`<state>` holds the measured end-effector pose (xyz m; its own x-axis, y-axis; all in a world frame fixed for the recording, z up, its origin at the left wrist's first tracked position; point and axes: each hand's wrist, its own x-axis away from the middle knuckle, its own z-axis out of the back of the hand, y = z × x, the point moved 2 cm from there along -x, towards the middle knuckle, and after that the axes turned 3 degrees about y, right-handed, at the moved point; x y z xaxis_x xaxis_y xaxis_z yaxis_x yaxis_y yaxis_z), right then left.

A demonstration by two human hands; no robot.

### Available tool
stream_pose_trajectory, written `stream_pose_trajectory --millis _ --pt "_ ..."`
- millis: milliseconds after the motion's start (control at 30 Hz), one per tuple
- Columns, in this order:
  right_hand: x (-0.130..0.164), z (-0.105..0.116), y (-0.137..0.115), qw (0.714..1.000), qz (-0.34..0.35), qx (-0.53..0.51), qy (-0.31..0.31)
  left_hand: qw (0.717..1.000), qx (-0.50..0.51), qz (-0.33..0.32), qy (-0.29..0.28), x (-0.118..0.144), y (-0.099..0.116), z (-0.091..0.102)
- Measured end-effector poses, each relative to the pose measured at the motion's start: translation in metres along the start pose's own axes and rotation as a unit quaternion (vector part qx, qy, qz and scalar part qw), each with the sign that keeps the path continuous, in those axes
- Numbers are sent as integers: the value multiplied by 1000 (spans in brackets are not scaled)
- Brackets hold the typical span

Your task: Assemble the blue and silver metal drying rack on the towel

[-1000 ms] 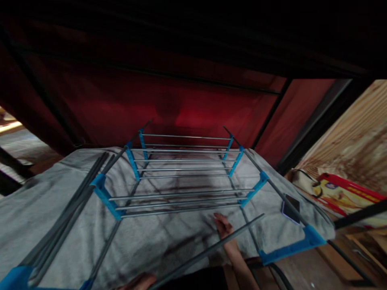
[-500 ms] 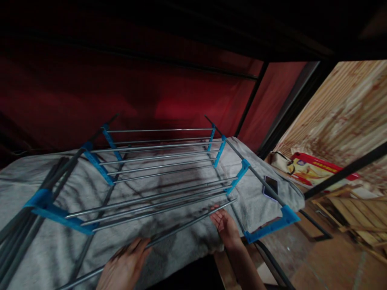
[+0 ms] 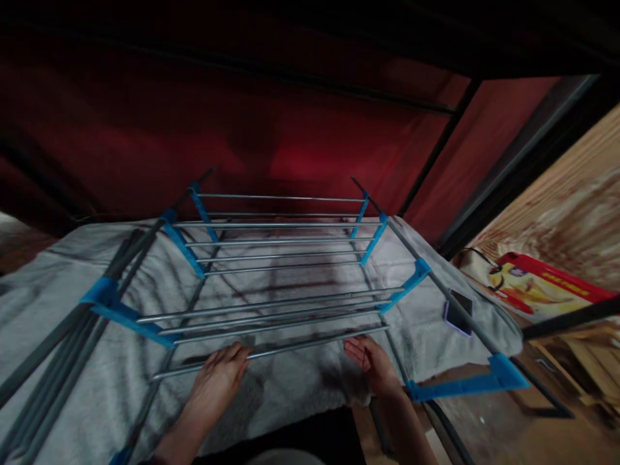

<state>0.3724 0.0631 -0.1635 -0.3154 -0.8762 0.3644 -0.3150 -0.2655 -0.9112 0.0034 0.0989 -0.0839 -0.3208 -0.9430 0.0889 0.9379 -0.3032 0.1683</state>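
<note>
My left hand is closed over a loose grey metal tube, left of its middle. Under the tube's right part is my right hand, palm turned up and fingers stretched out; its fingertips are at the tube, and whether they touch it I cannot tell. Both tube ends are free of any bracket. Just beyond lies a partly assembled rack with grey side poles and blue plastic brackets, several tubes spanning between them. The nearest right blue bracket has no tube across it.
A pile of spare grey tubes lies at the left on the grey blanket. At the right, a phone rests under the side pole. Beyond it are a red and yellow box, dark bed-frame bars and wooden slats.
The tube has swung closer to level, its left end rising from the blanket's near side. My left hand has moved with it. The camera view has shifted left.
</note>
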Motion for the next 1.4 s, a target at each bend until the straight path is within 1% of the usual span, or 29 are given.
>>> stream_pose_trajectory --millis 167,300,433,533,600,667,767,833,900,967,1000,1033,1100,1167,1267,1400 --pt "3 9 4 999 -36 21 -28 999 33 31 -19 3 3 -7" --pt "2 22 11 997 -38 46 -40 998 53 28 -6 5 5 -9" --pt "2 26 12 992 -21 114 -39 998 59 15 22 7 4 -13" --pt "3 21 3 979 30 201 -20 997 62 5 45 8 4 -16" --pt "2 15 -3 953 103 287 4 996 63 0 57 8 6 -17" --pt "-1 7 -6 910 199 365 11 996 64 -4 65 7 7 -17" --pt "-11 -7 0 838 337 428 -21 995 69 -15 68 5 8 -16" --pt "-16 -13 7 788 409 457 -51 995 71 -27 67 2 9 -16" --pt "-20 -17 14 740 454 491 -78 995 68 -44 66 0 10 -15" --pt "-22 -18 20 700 474 526 -95 994 62 -61 68 -3 13 -13" --pt "-22 -18 21 687 477 539 -100 993 59 -70 69 -5 15 -12" --pt "-23 -17 22 680 478 547 -103 993 57 -81 69 -6 18 -11" --pt "-26 -15 23 682 477 545 -102 991 50 -104 65 -9 22 -9" --pt "-30 -13 23 696 474 529 -105 989 46 -126 63 -12 26 -8" --pt "-35 -8 22 706 476 509 -125 986 44 -147 66 -14 29 -9" --pt "-41 -1 20 701 489 496 -155 985 39 -154 70 -16 30 -12"
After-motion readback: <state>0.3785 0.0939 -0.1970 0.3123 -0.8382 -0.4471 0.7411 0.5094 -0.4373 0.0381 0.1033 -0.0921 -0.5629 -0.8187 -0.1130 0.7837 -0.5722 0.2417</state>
